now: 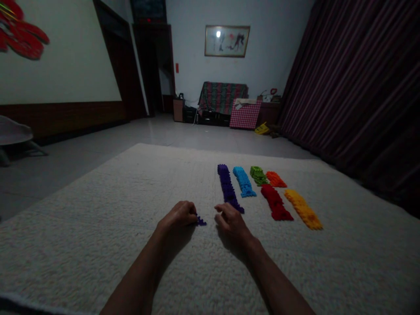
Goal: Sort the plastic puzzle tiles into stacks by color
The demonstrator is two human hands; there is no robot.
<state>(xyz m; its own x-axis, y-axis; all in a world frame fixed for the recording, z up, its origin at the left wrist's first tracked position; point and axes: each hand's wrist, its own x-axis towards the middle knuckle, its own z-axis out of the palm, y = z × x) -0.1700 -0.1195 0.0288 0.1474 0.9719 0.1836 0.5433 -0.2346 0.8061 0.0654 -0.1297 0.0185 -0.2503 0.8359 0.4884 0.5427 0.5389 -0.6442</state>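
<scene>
My left hand (180, 213) is low over the pale mat, its fingers closed on small purple interlocking pieces (201, 221). Part of that purple bit is hidden under the fingertips. To its right, my right hand (231, 221) hovers by the near end of a long purple row of pieces (226, 181). Its index finger and thumb are apart, and nothing shows between them. Beyond the right hand lie a blue row (243, 181), a green pile (258, 175), an orange pile (275, 179), a red row (275, 202) and a yellow row (303, 209).
The textured mat (114, 197) covers most of the floor before me. A dark curtain (337, 87) hangs along the right. At the back stand a cloth-draped seat (223, 97) and a checked panel (245, 114). A pale stool (15, 131) is at far left.
</scene>
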